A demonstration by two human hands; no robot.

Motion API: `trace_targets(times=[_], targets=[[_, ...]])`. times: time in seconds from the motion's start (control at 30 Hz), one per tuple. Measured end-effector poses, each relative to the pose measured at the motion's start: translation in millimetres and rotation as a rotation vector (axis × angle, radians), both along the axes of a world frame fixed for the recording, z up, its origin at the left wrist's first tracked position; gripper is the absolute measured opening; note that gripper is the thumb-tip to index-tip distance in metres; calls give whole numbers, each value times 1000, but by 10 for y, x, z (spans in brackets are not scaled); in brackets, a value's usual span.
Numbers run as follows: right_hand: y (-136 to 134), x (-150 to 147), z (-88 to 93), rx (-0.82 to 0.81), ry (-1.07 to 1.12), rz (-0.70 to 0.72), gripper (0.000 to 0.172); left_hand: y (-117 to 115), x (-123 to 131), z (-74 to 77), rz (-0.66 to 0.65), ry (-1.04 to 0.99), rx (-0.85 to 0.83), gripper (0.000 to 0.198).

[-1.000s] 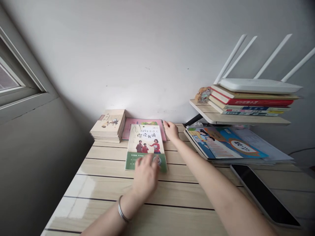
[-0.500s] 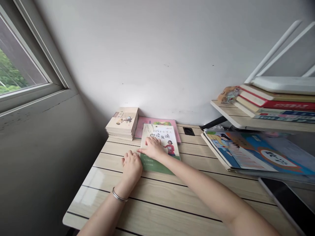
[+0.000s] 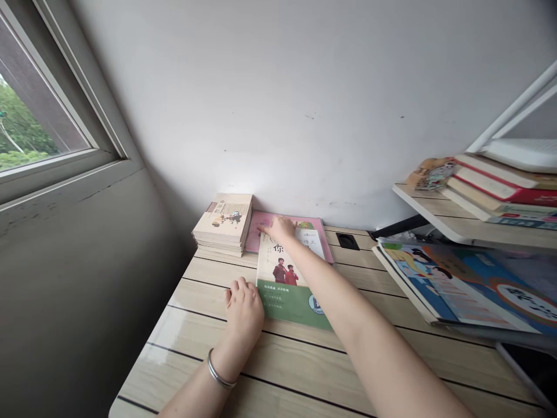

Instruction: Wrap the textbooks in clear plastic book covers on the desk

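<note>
A booklet [image 3: 278,305] with a white upper cover and a green lower band lies flat on the desk. Its top edge overlaps a pink book [image 3: 252,238] close to the wall. My right hand [image 3: 282,228] reaches across the booklet to its top edge, over the pink book, with thumb and fingers apart. Its forearm hides part of the booklet's right side. Beside the booklet's lower left edge, my left hand [image 3: 244,305] rests on the desk, fingers loosely bent and apart. A silver bangle [image 3: 217,371] circles the left wrist.
A neat stack of beige books [image 3: 224,223] stands left of the pink book. On the right, blue textbooks [image 3: 470,284] lie under a raised shelf [image 3: 435,217] holding more books [image 3: 500,180]. A phone [image 3: 528,366] lies at lower right. A black desk socket [image 3: 348,241] sits near the wall.
My right hand has moved from the middle of the booklet's cover up to its top edge and the pink book. My left hand stays by the booklet's left edge. The view has shifted slightly.
</note>
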State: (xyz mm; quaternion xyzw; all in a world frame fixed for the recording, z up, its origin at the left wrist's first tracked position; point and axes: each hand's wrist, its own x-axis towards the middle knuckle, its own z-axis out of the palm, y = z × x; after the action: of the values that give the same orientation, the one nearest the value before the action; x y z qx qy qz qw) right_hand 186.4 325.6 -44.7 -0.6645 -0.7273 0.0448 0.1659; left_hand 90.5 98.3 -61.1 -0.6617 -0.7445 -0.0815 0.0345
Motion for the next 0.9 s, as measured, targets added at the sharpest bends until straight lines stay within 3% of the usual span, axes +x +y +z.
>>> trace_targets(times=[0.13,0.27,0.37,0.47,0.57,0.67,0.77,0.9], targets=[[49,-55,51,0,14,-46,50,9,-12,-10,-14,-5,-20,33],[-136,-81,139,73,38,-7,43,27,-36,-8,-14,-49,-31,36],[-479,-14,184,105,70,23,41,58,-121,60,-16,-101,-104,39],[-1027,114,155,160,134,88,37,107,-279,163,-67,-216,-261,38],[-1658,199,48,151,116,140,33,164,-435,213,-123,-354,-375,32],[-2143,169,-97,97,63,97,36,204,-510,185,-176,-406,-379,31],[-2367,68,-215,96,15,31,32,213,-508,147,-190,-391,-351,34],[-2407,-8,-253,132,-4,-19,30,200,-477,158,-171,-329,-346,32]])
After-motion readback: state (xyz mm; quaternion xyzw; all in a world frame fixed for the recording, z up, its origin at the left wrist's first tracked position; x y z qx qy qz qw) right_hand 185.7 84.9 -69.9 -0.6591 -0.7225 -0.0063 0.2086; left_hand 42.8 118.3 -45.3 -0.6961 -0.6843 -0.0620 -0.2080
